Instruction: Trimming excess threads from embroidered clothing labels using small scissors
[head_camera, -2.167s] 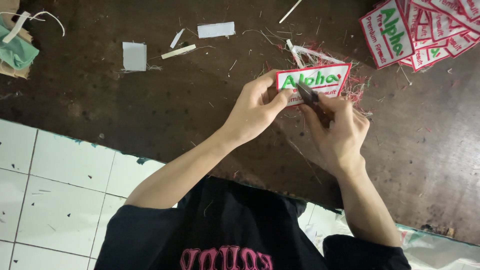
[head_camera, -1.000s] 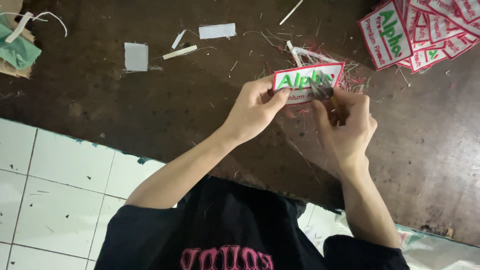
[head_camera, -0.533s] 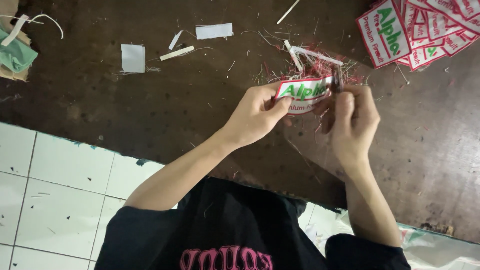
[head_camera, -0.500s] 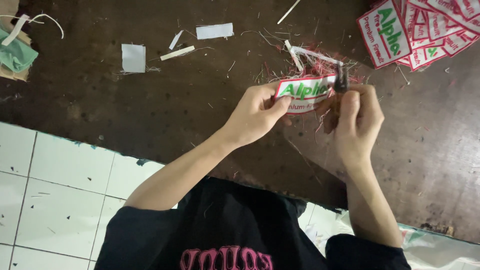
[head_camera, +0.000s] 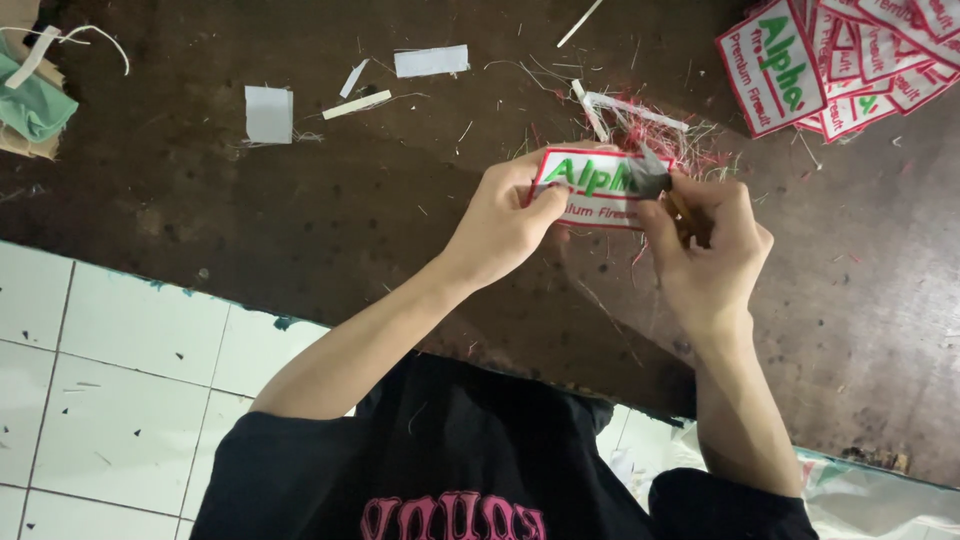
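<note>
I work over a dark brown table (head_camera: 250, 230) strewn with thread clippings (head_camera: 690, 140) and white scraps, above a white tiled floor (head_camera: 110, 400), with a stack of patches (head_camera: 850, 60) at the far right. The white, red-bordered embroidered patch (head_camera: 590, 190) lies with its long axis nearly level, lettering upright to me, raised just above the table. My left hand (head_camera: 500, 225) pinches its left end, and my right hand (head_camera: 710, 250) grips small snips (head_camera: 652, 178) at its right edge, both wrists bent inward.

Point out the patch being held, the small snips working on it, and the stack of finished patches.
patch (head_camera: 590, 190): head view, its white middle between the hands.
snips (head_camera: 650, 175): head view, the dark blades over the patch.
stack of patches (head_camera: 775, 65): head view, the top patch's white face.
</note>
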